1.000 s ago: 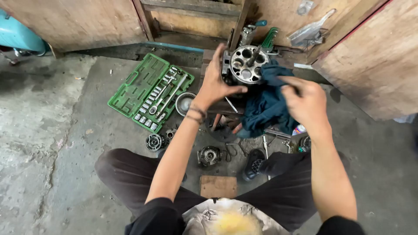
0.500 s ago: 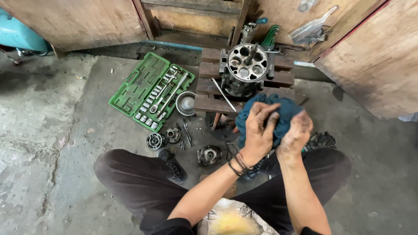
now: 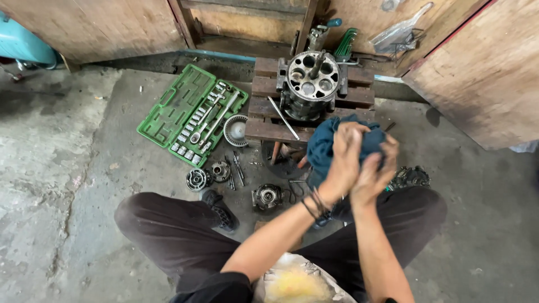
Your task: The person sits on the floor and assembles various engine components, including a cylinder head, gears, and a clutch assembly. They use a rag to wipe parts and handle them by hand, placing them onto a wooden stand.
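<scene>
My hands have come back from the metal cylinder block [image 3: 310, 84] and are now bunching the dark blue rag [image 3: 328, 147] above my lap. My left hand [image 3: 343, 160] and right hand [image 3: 375, 171] are both clenching its cloth. The block is standing on the wooden pallet [image 3: 264, 109] just beyond, with the green socket set [image 3: 179, 109] lying open to its left.

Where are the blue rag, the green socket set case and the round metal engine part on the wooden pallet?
blue rag [image 3: 323, 147], head view, left fold beside the hands
green socket set case [image 3: 175, 106], head view, lid half
round metal engine part [image 3: 312, 78], head view, holed top face
</scene>
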